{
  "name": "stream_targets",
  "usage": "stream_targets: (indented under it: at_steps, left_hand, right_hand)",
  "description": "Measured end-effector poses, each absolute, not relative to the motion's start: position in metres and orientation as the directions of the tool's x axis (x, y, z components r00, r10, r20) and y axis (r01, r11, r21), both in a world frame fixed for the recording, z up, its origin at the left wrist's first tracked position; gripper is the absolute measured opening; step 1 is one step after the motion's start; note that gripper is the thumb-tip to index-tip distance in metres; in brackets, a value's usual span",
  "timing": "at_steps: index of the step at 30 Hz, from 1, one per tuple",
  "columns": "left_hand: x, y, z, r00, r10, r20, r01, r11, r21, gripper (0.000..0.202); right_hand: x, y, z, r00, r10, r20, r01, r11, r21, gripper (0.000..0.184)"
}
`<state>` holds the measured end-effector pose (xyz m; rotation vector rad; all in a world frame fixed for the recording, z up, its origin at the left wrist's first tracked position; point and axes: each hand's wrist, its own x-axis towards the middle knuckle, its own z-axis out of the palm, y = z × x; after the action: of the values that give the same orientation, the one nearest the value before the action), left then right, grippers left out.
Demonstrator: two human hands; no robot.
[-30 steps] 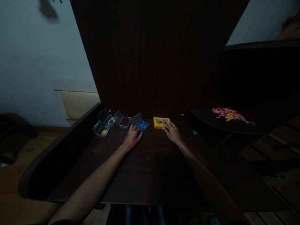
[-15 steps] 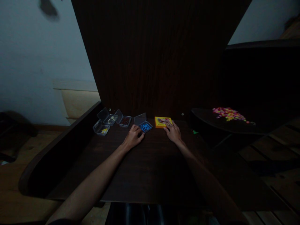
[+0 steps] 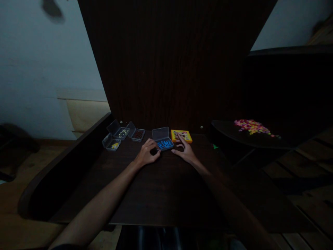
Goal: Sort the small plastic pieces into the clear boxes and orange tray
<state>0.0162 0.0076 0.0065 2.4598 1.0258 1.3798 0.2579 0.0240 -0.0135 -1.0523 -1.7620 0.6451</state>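
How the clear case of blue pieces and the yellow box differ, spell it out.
The clear case stands open, its lid raised; the yellow box looks closed. The case is see-through, showing blue pieces inside; the yellow box has a printed, opaque top. The left hand is at the case; the right hand is at the yellow box. Both rest on the dark surface.

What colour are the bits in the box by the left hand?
The bits are blue; the head view shows it best.

L hand (image 3: pixel 147 153) at blue-pcs box (image 3: pixel 160 133), R hand (image 3: pixel 186 153) nr yellow box (image 3: pixel 186 135)
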Motion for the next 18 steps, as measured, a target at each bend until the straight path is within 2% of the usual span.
stream_targets:
  at_steps: [3,9,13,18]
  left_hand:
    - [0.017,0.004,0.009,0.404,0.582,0.705,0.436,-0.801,0.411,0.009]
    - [0.018,0.001,0.009,0.443,0.576,0.687,0.412,-0.811,0.415,0.007]
    - [0.02,0.0,0.009,0.398,0.614,0.682,0.443,-0.779,0.444,0.038]
    - [0.022,0.003,0.004,0.339,0.619,0.708,0.36,-0.781,0.51,0.076]
  right_hand:
    - [0.249,0.022,-0.016,-0.245,0.893,0.378,0.251,0.435,-0.865,0.1]
    - [0.25,0.023,-0.019,-0.28,0.896,0.344,0.147,0.395,-0.907,0.106]
    - [0.251,0.027,-0.024,-0.233,0.899,0.37,0.147,0.409,-0.901,0.109]
    - [0.251,0.028,-0.025,-0.215,0.898,0.384,0.17,0.422,-0.891,0.105]
